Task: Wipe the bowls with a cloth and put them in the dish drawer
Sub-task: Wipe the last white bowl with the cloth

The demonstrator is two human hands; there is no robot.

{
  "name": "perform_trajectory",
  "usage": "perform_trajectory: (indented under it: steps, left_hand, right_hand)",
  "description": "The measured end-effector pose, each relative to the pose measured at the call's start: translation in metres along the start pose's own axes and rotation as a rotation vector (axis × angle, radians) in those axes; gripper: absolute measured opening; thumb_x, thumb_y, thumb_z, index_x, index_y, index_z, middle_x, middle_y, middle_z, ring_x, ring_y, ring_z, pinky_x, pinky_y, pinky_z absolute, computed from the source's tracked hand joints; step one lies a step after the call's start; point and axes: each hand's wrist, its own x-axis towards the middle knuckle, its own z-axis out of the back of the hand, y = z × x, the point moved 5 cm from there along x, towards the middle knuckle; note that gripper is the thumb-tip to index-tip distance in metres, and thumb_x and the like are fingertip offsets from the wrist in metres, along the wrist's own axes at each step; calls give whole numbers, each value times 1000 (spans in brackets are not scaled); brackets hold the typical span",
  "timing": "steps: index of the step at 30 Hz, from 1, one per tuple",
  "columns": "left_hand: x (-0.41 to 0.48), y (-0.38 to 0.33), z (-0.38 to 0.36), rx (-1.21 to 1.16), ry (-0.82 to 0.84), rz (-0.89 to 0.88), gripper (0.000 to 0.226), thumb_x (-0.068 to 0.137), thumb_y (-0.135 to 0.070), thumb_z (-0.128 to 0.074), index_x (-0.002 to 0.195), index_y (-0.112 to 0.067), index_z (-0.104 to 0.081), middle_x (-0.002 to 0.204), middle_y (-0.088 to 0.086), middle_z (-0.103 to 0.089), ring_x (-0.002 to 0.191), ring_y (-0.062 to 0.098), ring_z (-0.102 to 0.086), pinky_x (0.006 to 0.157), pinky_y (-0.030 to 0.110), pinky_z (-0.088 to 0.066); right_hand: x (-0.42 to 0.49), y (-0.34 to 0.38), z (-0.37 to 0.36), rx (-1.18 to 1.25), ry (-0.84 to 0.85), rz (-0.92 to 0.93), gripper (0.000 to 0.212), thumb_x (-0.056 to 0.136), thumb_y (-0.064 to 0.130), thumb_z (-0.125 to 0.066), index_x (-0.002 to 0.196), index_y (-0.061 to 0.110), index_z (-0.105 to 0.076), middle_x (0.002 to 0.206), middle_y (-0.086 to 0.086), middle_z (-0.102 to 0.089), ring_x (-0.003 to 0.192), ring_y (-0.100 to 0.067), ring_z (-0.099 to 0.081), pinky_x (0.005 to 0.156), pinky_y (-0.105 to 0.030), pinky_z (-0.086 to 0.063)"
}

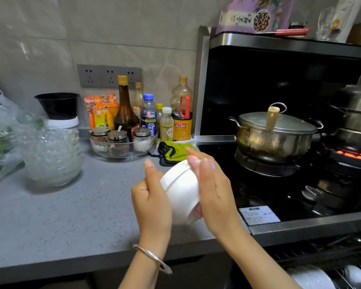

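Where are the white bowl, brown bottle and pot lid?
bowl (180, 187): head view, outer wall.
bottle (124, 113): head view, mid body.
lid (296, 124): head view, top, right of knob.

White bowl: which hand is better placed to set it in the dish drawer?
Right: the right hand holds the white bowl on the side nearer the dish drawer, low on the right.
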Motion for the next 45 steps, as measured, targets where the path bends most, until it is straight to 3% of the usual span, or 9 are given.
perform_trajectory:
  steps: [8, 11, 16, 26, 32, 38, 41, 43, 45]
  left_hand:
    - [-3, -13, -5, 82, 37, -140, 67, 90, -51, -31, 35, -19, -52, 34, -3, -45, 34, 7, -42, 39, 21, -33]
    - [-2, -14, -3, 140, 67, -162, 71, 92, -59, -32, 39, -12, -43, 37, 3, -44, 38, 22, -45, 40, 29, -32]
    - [5, -15, 7, 82, 105, -47, 61, 87, -55, -36, 47, -9, -32, 40, -2, -35, 38, 11, -42, 38, 19, -25]
    - [20, -16, 17, 195, 324, 0, 66, 94, -48, -33, 50, -4, -51, 43, 4, -50, 40, 8, -49, 44, 12, -38]
    - [15, -26, -2, 508, 504, -303, 79, 83, -72, -30, 48, -2, -40, 43, 16, -40, 42, 28, -38, 45, 42, -29]
    - [11, -20, -2, 356, 362, -237, 79, 94, -59, -39, 46, 3, -33, 43, 14, -34, 40, 24, -32, 42, 37, -21]
    - [14, -7, 2, 197, 181, -50, 74, 97, -45, -38, 58, 17, -42, 49, 17, -47, 45, 22, -45, 45, 28, -29]
    - [12, -1, 1, 178, 117, -36, 74, 96, -48, -36, 56, 14, -44, 49, 15, -46, 47, 21, -44, 48, 32, -32]
    - [6, 0, -1, 180, 90, -72, 71, 93, -51, -34, 47, 1, -45, 44, 10, -46, 44, 19, -43, 48, 33, -33]
  right_hand:
    - [-14, 21, -18, -528, -26, 383, 49, 102, 42, -21, 135, 22, -52, 138, 6, -52, 134, -16, -41, 107, -40, -36]
    - [-5, 9, -11, -277, -15, 220, 40, 99, 46, -29, 119, 31, -61, 119, 13, -60, 118, -13, -53, 94, -34, -45]
    - [5, -21, 0, 155, 103, -389, 51, 100, 55, -24, 109, 21, -62, 73, 8, -63, 48, -24, -56, 31, -19, -34]
    - [5, -13, 11, 200, 154, -363, 61, 101, 38, -34, 49, 7, -44, 36, -7, -43, 22, -13, -39, 27, -15, -25]
    - [9, -5, 4, -69, 212, -71, 75, 87, 58, -35, 45, -4, -39, 35, -12, -33, 30, -13, -36, 36, -21, -23]
    - [4, -14, 4, 69, 126, -120, 70, 95, 56, -25, 64, 0, -52, 42, -4, -41, 37, -8, -43, 40, -23, -30]
    - [-6, -14, 1, 63, 55, -136, 61, 92, 61, -21, 112, 25, -67, 99, 24, -67, 98, 7, -61, 80, -15, -47]
    - [-14, -4, -6, -112, 26, 17, 55, 96, 55, -23, 134, 28, -54, 138, 22, -50, 135, 1, -37, 112, -22, -28]
    - [-21, 6, -18, -368, 16, 178, 52, 101, 44, -21, 141, 23, -47, 148, 11, -41, 143, -7, -25, 117, -26, -17]
